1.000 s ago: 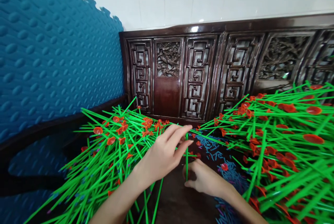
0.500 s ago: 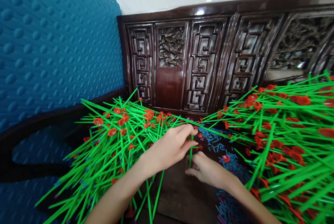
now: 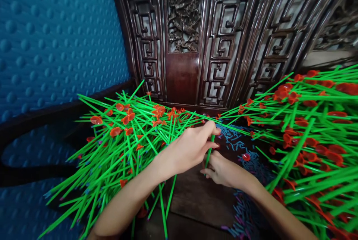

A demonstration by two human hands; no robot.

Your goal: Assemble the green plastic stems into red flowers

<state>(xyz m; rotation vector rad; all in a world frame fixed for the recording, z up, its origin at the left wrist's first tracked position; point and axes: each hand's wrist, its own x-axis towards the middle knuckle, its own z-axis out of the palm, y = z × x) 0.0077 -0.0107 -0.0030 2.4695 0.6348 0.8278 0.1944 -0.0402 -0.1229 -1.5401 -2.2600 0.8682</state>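
Note:
My left hand is closed on the upper part of a green plastic stick, thumb and fingers pinching it. Just below, my right hand grips the lower part of that stick, which stands tilted between the two hands. My fingers hide both of its ends. To the left lies a big heap of green sticks, many carrying red cup-shaped pieces. A second heap of green sticks with red cups spreads beside my right forearm.
Small blue and purple pieces are scattered on the dark wooden seat, with a single red cup among them. A carved wooden backrest rises behind. On the left are a wooden armrest and a blue studded mat.
The head view has tilted down and come nearer. Both hands still hold the green stick, which now leans more, and they appear slightly closer together.

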